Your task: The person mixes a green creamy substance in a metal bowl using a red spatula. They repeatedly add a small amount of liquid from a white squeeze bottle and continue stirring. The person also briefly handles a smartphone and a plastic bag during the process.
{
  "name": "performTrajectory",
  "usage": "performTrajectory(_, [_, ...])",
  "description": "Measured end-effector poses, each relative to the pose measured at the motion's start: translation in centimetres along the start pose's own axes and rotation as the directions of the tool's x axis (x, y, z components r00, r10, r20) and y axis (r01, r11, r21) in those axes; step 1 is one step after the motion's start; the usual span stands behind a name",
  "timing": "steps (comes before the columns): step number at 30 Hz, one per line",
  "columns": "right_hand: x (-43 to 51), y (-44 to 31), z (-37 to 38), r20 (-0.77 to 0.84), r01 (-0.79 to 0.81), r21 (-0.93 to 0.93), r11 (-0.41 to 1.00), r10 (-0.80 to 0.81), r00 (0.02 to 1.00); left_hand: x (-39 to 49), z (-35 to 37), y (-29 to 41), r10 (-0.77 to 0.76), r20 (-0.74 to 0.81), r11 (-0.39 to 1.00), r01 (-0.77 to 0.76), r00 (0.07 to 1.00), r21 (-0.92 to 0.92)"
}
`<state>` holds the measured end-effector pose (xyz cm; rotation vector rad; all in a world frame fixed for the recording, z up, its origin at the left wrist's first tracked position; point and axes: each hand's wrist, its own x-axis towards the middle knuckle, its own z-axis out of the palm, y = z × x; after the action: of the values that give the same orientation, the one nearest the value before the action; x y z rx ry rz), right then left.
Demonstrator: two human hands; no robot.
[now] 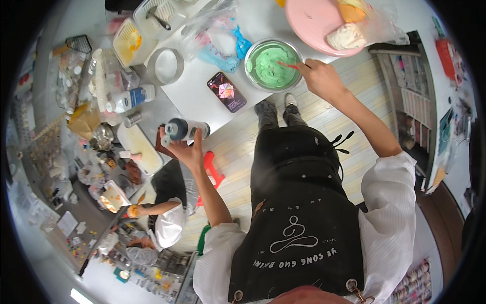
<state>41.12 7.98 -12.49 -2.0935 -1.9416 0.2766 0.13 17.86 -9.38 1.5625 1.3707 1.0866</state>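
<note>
In the head view, my right hand point(320, 78) grips a red-orange spatula or spoon point(287, 65), its end in pale green cream point(271, 68). A round metal bowl point(274, 89) holds the cream at the table's front edge. My left hand point(185, 148) is wrapped around a dark-coloured bottle point(188, 130) with a white label, tilted on its side; its cap looks flipped up. Between the hands, a smartphone point(227, 92) lies on the white table, showing a picture of a pastel, segmented round thing.
A pink round turntable or board point(315, 22) carries a white lump and plastic bags. Blue piping bags point(228, 53) lie beside the bowl. Left stand a metal ring point(166, 66), plastic baskets point(131, 41), a white-and-blue bottle point(131, 98) and a white tray point(139, 149). A co-worker point(167, 212) stands at lower left.
</note>
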Motion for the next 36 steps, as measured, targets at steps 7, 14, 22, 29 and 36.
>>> performTrajectory(7, [1.8,-1.5,-2.4,0.066,-0.015,-0.032,0.999,0.017,0.998,2.9,0.8,-5.2,-0.094,-0.023,0.994,0.093,0.995,-0.058])
performTrajectory(14, [1.7,-2.9,-2.3,0.1,-0.049,0.086,0.995,0.04,0.994,6.7,1.2,-6.3,-0.154,-0.023,0.985,0.155,0.988,0.075])
performTrajectory(22, [1.4,-2.5,0.2,0.165,-0.301,-0.023,0.953,0.301,0.939,9.2,-0.1,-6.7,-0.023,-0.018,1.0,0.023,1.0,-0.001])
performTrajectory(29, [1.8,-4.6,-0.7,0.026,-0.207,0.074,0.976,0.205,0.978,12.8,-1.1,-2.5,0.067,0.062,0.994,-0.072,0.996,0.076])
performTrajectory(36, [1.9,-5.1,-0.2,0.004,-0.3,0.016,0.954,0.3,0.954,22.1,-0.2,5.6,0.325,0.028,0.944,-0.323,0.945,-0.06])
